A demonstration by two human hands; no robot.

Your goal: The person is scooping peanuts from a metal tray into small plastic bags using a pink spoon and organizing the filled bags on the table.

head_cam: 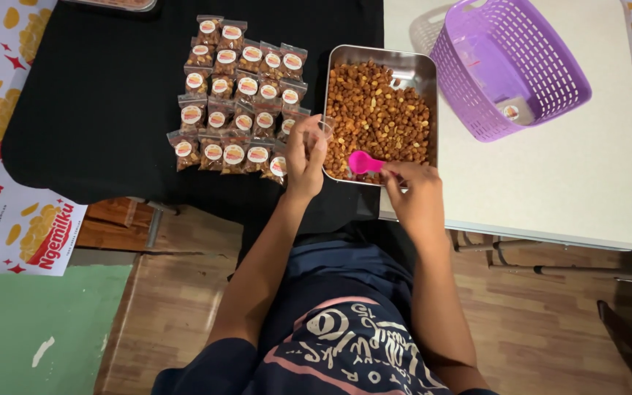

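Observation:
A steel tray (345,55) full of brown roasted nuts (378,110) sits across the seam of a black cloth and a white table. My right hand (412,189) holds a pink scoop (363,162) at the tray's near edge, its bowl over the nuts. My left hand (305,155) holds a small clear plastic bag (321,130) upright at the tray's left rim. Just left of that hand lie several filled small snack packets (237,95) with round labels, laid in rows on the black cloth.
A purple plastic basket (510,66) lies tilted on the white table (572,183), a small packet inside it. The black cloth (89,102) covers the left surface. A printed banner (9,219) hangs at far left. Wooden floor lies below.

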